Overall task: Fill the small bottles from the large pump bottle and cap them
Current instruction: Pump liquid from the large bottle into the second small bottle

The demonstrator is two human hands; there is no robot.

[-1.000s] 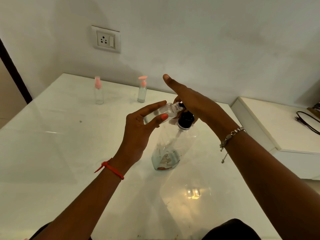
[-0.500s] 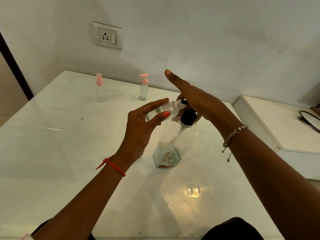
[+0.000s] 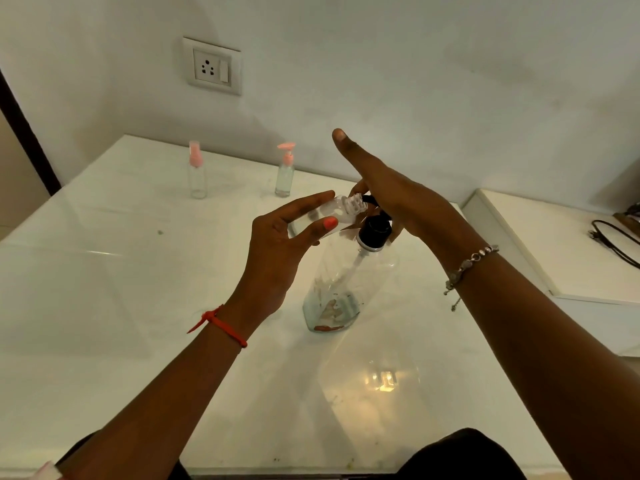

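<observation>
Left hand [image 3: 277, 251] grips an uncapped small bottle [image 3: 330, 213], tilted with its threaded neck at the nozzle of the large pump bottle [image 3: 346, 282] standing on the white table [image 3: 121, 289]; right hand [image 3: 398, 199], fingers straight, presses the black pump head [image 3: 375, 230].

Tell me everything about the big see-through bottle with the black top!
The large pump bottle is clear plastic with a black pump and a thin tube running down inside. Only a little liquid sits at its bottom. It stands on the white table. The right hand presses on the pump, and the left hand holds a small open bottle at its spout.
</observation>
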